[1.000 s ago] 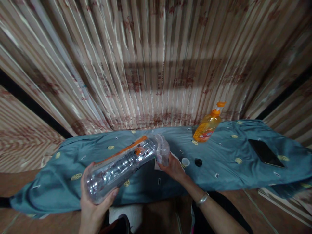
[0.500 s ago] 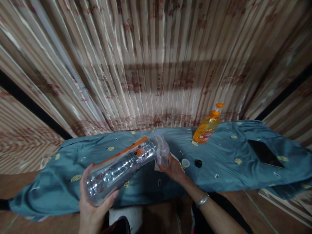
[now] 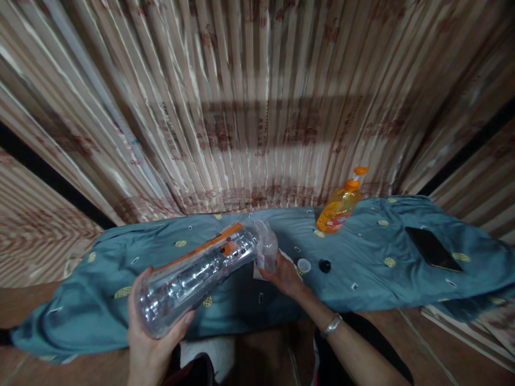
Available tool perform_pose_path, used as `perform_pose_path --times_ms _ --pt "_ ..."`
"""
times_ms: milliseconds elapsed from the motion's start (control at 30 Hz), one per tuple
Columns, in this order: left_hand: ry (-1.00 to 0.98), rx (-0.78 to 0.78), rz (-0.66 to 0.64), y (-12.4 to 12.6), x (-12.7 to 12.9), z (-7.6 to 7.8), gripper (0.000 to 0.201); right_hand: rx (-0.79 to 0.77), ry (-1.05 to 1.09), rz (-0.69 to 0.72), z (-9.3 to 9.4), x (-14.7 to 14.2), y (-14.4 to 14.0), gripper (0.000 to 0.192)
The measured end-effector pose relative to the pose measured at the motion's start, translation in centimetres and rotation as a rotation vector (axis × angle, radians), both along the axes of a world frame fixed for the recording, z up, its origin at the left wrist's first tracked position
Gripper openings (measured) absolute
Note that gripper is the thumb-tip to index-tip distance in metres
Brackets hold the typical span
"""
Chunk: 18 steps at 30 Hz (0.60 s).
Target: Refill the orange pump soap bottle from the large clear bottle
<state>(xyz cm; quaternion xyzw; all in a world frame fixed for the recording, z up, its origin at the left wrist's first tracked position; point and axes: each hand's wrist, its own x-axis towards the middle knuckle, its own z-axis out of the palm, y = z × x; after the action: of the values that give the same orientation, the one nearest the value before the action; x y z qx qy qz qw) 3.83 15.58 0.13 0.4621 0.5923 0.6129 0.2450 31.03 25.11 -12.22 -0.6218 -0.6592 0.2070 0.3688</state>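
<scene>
While the left hand grips a large clear bottle tilted mouth-down, the right hand clasps a small bottle upright beneath, steadied on the blue-clothed table as if catching liquid.

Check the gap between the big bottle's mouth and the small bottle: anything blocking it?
Nothing visible. The left hand tilts the large clear bottle so its neck meets the small bottle held by the right hand.
</scene>
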Motion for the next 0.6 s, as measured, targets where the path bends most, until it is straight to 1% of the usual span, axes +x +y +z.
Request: perform_pose_path --times_ms 67,133,333,500,600 --pt "0.006 -0.003 0.008 -0.03 -0.02 0.02 0.111 -0.056 0.016 0.004 0.32 -0.04 -0.05 0.06" --pt "0.006 -0.004 0.01 -0.05 -0.04 0.02 0.11 -0.075 0.024 0.007 0.64 -0.08 -0.12 0.061" --pt "0.032 0.012 -0.008 0.01 -0.3 -0.26 0.111 -0.088 0.026 0.002 0.88 -0.1 -0.26 0.057" --pt "0.048 0.015 -0.006 -0.06 -0.2 -0.09 0.11 -0.07 0.013 0.008 0.77 0.01 -0.23 0.059" --pt "0.06 0.001 -0.002 -0.07 -0.21 -0.08 0.11 -0.064 0.015 0.018 0.79 0.05 -0.22 0.056"
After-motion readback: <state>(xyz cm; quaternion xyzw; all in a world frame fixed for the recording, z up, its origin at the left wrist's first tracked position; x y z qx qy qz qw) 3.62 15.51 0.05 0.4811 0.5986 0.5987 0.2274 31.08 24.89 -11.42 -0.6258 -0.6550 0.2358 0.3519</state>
